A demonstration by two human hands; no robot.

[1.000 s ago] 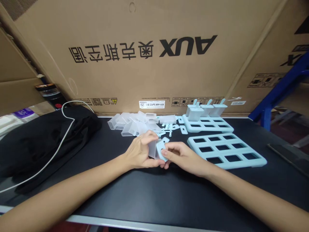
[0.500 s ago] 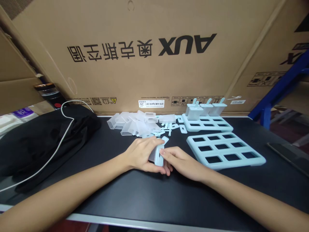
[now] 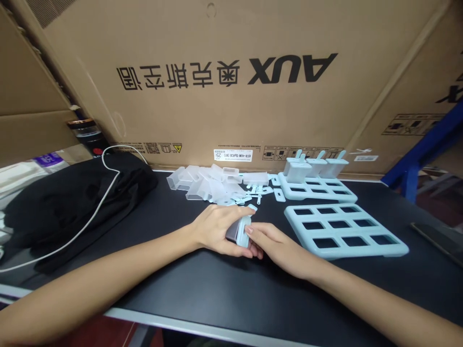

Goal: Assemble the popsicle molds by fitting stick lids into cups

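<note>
My left hand (image 3: 219,229) is wrapped round a translucent popsicle mold (image 3: 232,232), which lies tilted with its top towards the right. A light blue lid (image 3: 243,232) is at the top of that mold, and its seating is partly hidden by my fingers. My right hand (image 3: 269,243) is closed at the lid, with the thumb pressing on its outer face and the other fingers underneath. Just beyond my hands lie a heap of translucent mold cups (image 3: 208,182) and several small light blue lids and sticks (image 3: 258,189).
A light blue rack (image 3: 347,249) with rectangular openings lies to the right. Behind it a second rack (image 3: 320,193) holds several lidded molds (image 3: 298,171) upright. A black cloth (image 3: 83,205) and white cable (image 3: 96,212) lie left. A large carton (image 3: 231,111) stands behind the table.
The camera view has shifted, so most things sit slightly further right. Both hands stay on the mold; the lid appears slightly more tilted. The racks and heap look unchanged.
</note>
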